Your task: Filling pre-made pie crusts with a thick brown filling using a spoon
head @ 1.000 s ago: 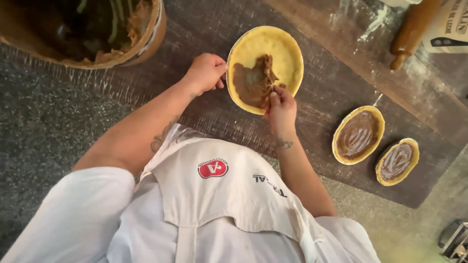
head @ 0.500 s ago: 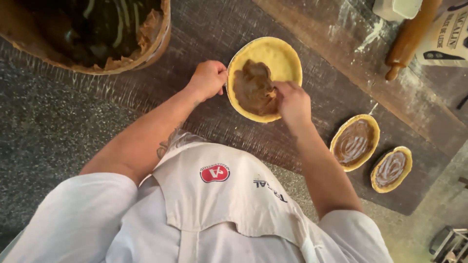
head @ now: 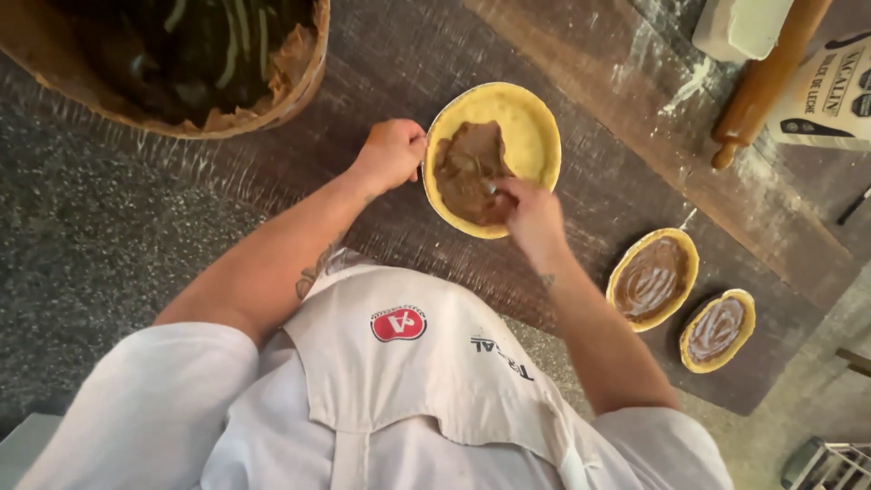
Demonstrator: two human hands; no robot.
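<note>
Both of my hands are working the large pie shell [head: 531, 136]: my left hand [head: 392, 154] is pinching its left rim, fingers clamped, while my right hand [head: 531, 213] is pressing closed fingers into the brown filling [head: 464, 168], which is lying just left of them.

Single head-worn view, looking steeply down over the wearer's chest and forearms onto the bench [head: 136, 236], close range, no second view.
</note>
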